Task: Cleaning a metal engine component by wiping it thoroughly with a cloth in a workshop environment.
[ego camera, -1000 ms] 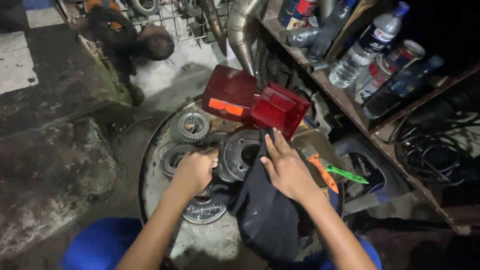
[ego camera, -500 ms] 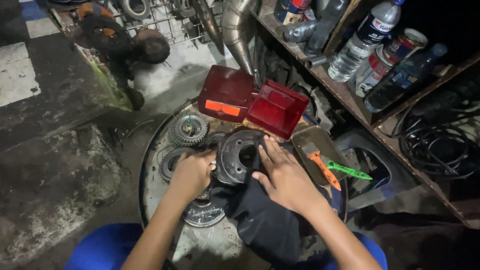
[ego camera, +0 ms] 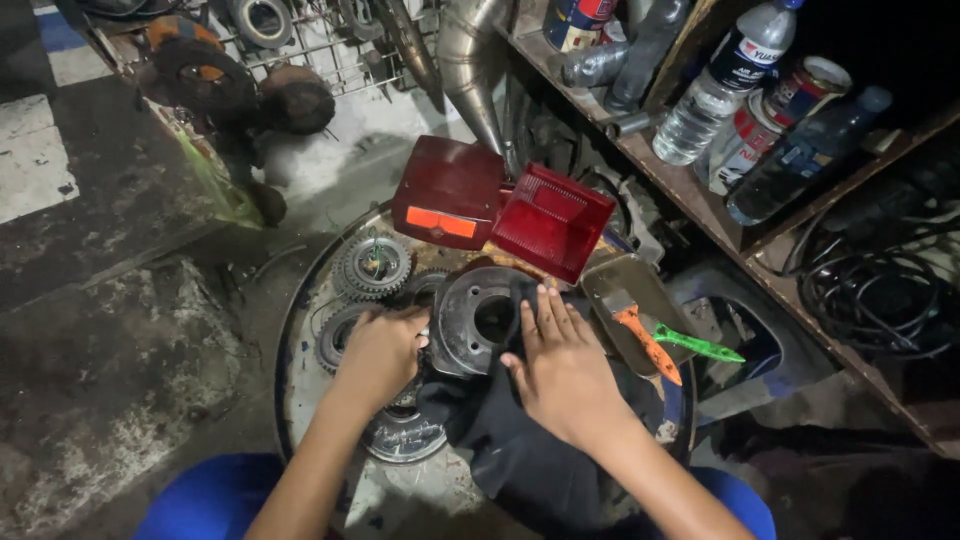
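Dark grey metal, a round hub-like drum point(ego camera: 478, 322) with a central bore, sits tilted near the middle of a round table point(ego camera: 300, 330) made from a drum top, and both hands are on it. The left hand point(ego camera: 378, 352) has its grip curled closed around the drum's left edge, fingers wrapped so the palm side is hidden. The right hand point(ego camera: 565, 365) lies flat and spread, fingers straight and close together, pressing a black cloth point(ego camera: 520, 455) against the drum's right side; its grip is wide and clasps nothing, only pushing down on the fabric. The cloth drapes from the drum toward the person's blue-clad knees. Just left of the drum lie toothed gears point(ego camera: 372, 266), one above another, and a shiny ring-shaped part point(ego camera: 400, 435) rests below the left hand. Behind the drum stand two red plastic lamp covers point(ego camera: 500, 205), touching one another. To the right a metal tray point(ego camera: 640, 290) carries an orange-handled tool point(ego camera: 645, 340) and a green-handled one point(ego camera: 698, 346). The floor point(ego camera: 110, 330) is stained, worn concrete. A wooden shelf point(ego camera: 700, 205) on the right holds plastic bottles point(ego camera: 720, 80) and cans, with coiled black cables point(ego camera: 870, 295) beneath.
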